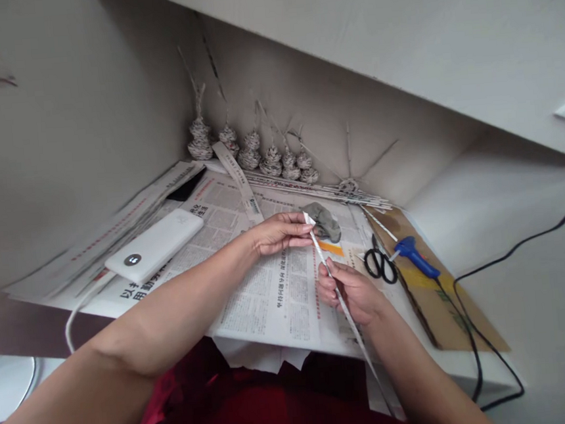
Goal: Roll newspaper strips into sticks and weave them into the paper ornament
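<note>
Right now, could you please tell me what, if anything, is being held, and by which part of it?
A thin paper stick: the left grip pinches its white upper end, the right grip holds it farther down.

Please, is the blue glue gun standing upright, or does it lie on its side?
On its side: the blue glue gun lies on the cardboard, its handle stretched along the surface.

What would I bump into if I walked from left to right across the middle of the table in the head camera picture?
White power bank → left hand → right hand → black-handled scissors → blue glue gun.
</note>
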Available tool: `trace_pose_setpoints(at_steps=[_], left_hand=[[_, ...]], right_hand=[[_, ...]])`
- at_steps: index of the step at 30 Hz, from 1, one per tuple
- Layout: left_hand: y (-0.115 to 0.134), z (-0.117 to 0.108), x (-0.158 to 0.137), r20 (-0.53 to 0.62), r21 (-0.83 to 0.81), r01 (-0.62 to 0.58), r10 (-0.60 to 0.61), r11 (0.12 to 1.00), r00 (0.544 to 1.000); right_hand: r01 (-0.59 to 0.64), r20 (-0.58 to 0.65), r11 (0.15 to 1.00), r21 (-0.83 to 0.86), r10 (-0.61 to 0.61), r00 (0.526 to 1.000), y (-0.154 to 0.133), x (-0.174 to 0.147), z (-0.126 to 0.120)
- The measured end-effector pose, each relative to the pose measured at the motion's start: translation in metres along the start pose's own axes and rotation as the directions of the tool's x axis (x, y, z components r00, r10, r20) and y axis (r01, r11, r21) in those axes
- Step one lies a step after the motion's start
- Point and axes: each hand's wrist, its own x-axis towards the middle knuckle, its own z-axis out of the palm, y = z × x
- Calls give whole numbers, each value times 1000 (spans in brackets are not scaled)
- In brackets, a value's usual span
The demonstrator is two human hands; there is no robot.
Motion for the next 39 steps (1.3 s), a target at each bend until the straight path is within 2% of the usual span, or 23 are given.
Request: trace_pose_setpoints(at_steps=[3,6,10,14,18,21,26,32,36,39], left_hand=[[-1,-1,1,-17,-7,7,-7,1000,1000],[-2,-2,2,-39,-14,-7,6,1000,999],[-3,-5,4,-57,-9,-27,27,1000,998],[-3,-6,5,-47,-11,-36,35,999,998],[-2,-5,5,-61,7,-35,35,999,998],[-1,-5,5,-68,7,-33,34,999,997],[-1,-6,4,-41,3,-37,37,999,998],[-2,-6,3,-19,-12,-39,39,999,999],[-3,-6,5,-43,-22,-47,46,999,998],[-3,-8,6,-84,-50,-66,61,997,995]], right_hand=[[30,-18,999,-14,-30,999,5,1,0],[110,-86,984,-142,-123,989,7,0,0],[204,-174,891,-405,-294,940,7,-2,2],[204,-189,834,-513,-341,921,7,-2,5],[195,-197,843,-501,-331,923,6,-3,6],[183,-195,882,-434,-290,937,5,-4,6],[108,-94,974,-200,-129,987,2,-4,5],[46,4,997,-60,-46,999,3,-2,2],[38,5,997,-74,-38,999,5,0,1],[91,-75,973,-212,-109,991,6,-2,2]])
